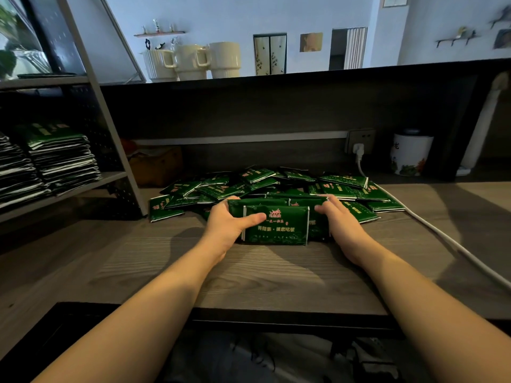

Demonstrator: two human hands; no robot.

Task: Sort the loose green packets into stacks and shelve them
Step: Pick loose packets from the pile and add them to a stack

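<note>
Two bare forearms reach forward over the near edge of the wooden counter (pixel 262 275). Between the hands stands a small bundle of green packets (pixel 276 223), held on edge on the counter top with its printed face toward the camera. At the bundle's left end, the left hand (pixel 231 223) curls around it, thumb lying across the front face and fingers wrapped behind. On the other side, the right hand (pixel 338 221) presses against the right end, its fingers bent over the top rear corner, so the bundle is squeezed between both hands.

Just behind the bundle lies the loose heap of green packets (pixel 276 186), spread wide across the counter, overlapping at all angles. A white power cable (pixel 431 225) runs past the heap's right edge, up to a plug in the wall socket (pixel 360 140). Right of the socket stands a white jar with a floral print (pixel 410 154).

At far left, a metal rack (pixel 110 128) carries neat stacks of shelved packets (pixel 59 157) on its lower shelf. On the raised ledge behind the counter sit three cream mugs (pixel 190 62), close together.
</note>
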